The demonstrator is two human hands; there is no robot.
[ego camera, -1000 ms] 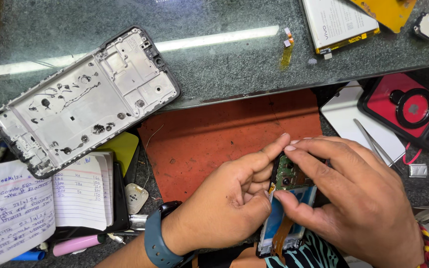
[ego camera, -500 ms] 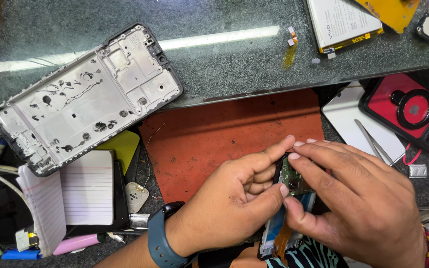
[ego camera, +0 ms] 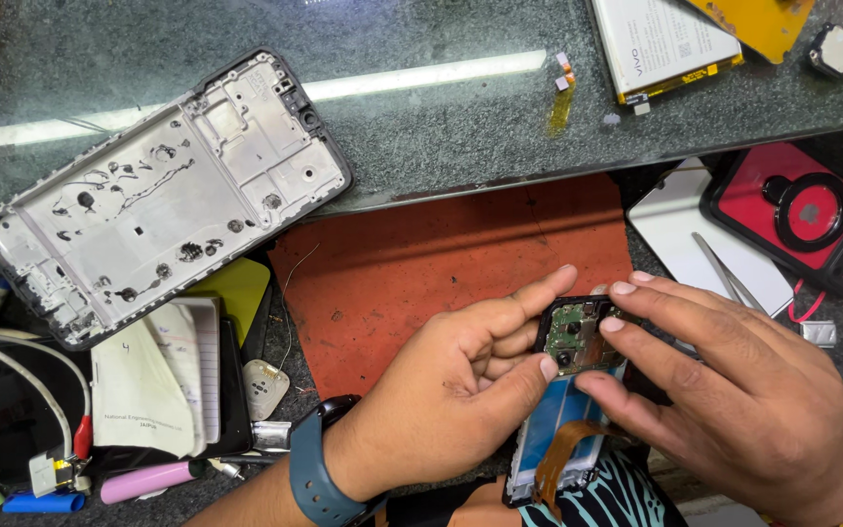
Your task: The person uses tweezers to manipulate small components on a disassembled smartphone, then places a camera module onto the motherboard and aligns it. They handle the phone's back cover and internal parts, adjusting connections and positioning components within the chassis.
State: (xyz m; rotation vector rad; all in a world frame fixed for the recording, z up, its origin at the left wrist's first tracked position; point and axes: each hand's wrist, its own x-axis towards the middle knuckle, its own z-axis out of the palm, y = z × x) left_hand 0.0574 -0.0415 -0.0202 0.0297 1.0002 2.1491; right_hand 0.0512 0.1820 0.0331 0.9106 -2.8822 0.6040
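Observation:
My left hand [ego camera: 461, 381] and my right hand [ego camera: 724, 390] both pinch the top end of an opened phone body [ego camera: 578, 390], held over my lap below the orange mat [ego camera: 441, 263]. Its green circuit board [ego camera: 578, 335] shows between my fingertips, and an orange flex cable [ego camera: 563, 454] hangs over its blue lower part. My left wrist wears a dark blue watch [ego camera: 319, 473]. A bare metal phone mid-frame [ego camera: 158, 195] lies face up on the glass counter at the left.
A white phone battery [ego camera: 661, 44] and a small flex strip [ego camera: 561, 98] lie at the counter's back. Tweezers [ego camera: 724, 273] rest on a white pad beside a red phone cover [ego camera: 802, 215]. A notepad [ego camera: 163, 385], cylindrical cells and cables clutter the lower left.
The notepad's pages at the lower left have flipped over. My hands stay on the phone body, with the fingers shifted slightly on the circuit board.

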